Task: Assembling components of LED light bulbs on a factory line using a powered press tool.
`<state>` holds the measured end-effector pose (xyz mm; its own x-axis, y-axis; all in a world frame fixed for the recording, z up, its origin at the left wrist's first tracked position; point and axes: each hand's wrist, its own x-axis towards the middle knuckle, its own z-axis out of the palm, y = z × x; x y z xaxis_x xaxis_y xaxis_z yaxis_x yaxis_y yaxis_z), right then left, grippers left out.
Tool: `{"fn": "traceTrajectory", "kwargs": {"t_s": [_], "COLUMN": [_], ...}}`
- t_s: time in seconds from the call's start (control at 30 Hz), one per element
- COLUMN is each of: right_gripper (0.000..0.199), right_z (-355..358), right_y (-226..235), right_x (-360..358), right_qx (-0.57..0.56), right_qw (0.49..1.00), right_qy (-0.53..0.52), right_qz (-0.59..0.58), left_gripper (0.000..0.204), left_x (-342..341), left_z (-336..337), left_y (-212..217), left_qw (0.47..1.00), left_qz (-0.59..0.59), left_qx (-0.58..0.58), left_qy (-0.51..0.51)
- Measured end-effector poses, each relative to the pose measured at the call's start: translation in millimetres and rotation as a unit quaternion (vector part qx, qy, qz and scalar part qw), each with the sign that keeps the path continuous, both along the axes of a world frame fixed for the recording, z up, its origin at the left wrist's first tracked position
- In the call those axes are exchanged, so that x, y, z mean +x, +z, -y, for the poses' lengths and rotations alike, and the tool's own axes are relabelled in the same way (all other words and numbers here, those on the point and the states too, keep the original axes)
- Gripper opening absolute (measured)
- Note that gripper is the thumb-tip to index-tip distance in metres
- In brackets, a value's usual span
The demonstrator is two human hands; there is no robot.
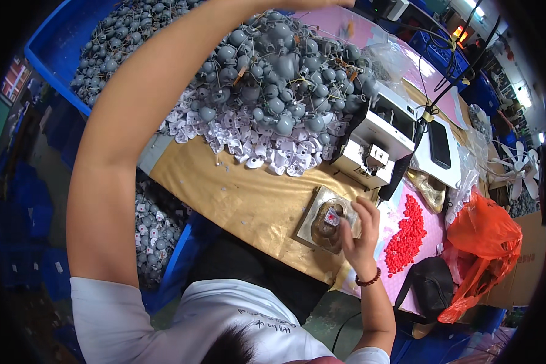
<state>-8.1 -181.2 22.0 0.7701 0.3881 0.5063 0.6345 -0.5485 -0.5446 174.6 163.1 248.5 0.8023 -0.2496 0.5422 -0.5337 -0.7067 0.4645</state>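
My left arm reaches across to the far side, over a large heap of grey ball-shaped parts with thin wires [276, 103]. My left hand [312, 3] is mostly cut off by the upper edge, so its fingers and anything in them cannot be made out. Some grey parts beneath it are blurred. My right hand [362, 236] is beside a square metal fixture [309, 225], thumb and fingers apart and nothing visible between them. In the fixture's rounded hollow sits a small white piece with a red spot [332, 217].
White plastic pieces [279, 155] lie before the heap. A white-and-black machine [370, 158] stands behind the fixture, cables hanging nearby. Rightward are red bits [407, 236], a black pouch [431, 288], an orange bag [485, 236] and a phone [438, 144]. A blue bin [179, 252] sits below the table edge.
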Motion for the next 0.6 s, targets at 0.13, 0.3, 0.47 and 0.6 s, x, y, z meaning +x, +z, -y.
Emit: {"fn": "traceTrajectory", "kwargs": {"t_s": [0.13, 0.3, 0.47, 0.6], "right_gripper": [0.034, 0.029, 0.053, 0.058], "right_z": [3, 0, -7, -12], "right_y": [26, 30, 58, 81], "right_x": [8, 9, 28, 40], "right_qx": [0.034, 0.078, 0.120, 0.144], "right_qw": [0.999, 0.997, 0.988, 0.985], "right_qy": [-0.004, 0.005, 0.022, 0.046], "right_qz": [-0.003, -0.014, 0.096, 0.086], "left_gripper": [0.040, 0.047, 0.045, 0.036], "left_x": [1, -17, -71, -126], "left_z": [5, 36, 79, 103], "left_y": [-48, -22, -29, -50], "left_qw": [0.995, 0.974, 0.914, 0.808], "left_qz": [0.091, -0.013, -0.100, -0.216], "left_qx": [0.036, -0.218, -0.270, -0.330], "left_qy": [0.000, -0.054, -0.285, -0.438]}}
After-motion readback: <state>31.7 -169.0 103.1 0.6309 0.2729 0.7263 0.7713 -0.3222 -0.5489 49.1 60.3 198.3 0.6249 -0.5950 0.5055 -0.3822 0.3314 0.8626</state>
